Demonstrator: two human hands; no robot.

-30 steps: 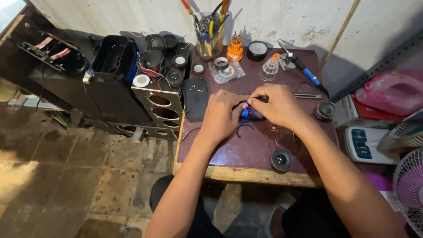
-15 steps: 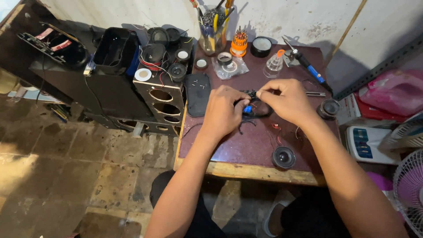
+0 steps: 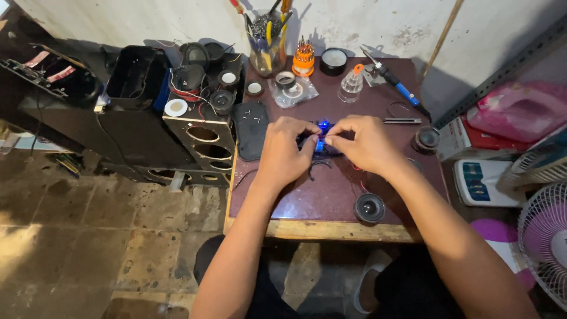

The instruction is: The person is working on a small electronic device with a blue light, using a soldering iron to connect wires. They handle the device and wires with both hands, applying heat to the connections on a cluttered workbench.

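Observation:
Both hands meet over a small dark electronic board with glowing blue lights, in the middle of the dark red table. My left hand pinches it from the left side. My right hand pinches it from the right, fingertips nearly touching the left hand's. Thin black and red wires trail from under the hands onto the table. Most of the board is hidden by my fingers.
A small round speaker lies near the front edge, another at the right. A soldering iron, clear bottle, orange screwdriver set, tool jar and tape rolls stand behind. Black speaker boxes sit left; a fan right.
The view has shifted slightly, so the table sits lower in frame. Both hands stay closed on the lit board, with the fingertips drawn closer together over it.

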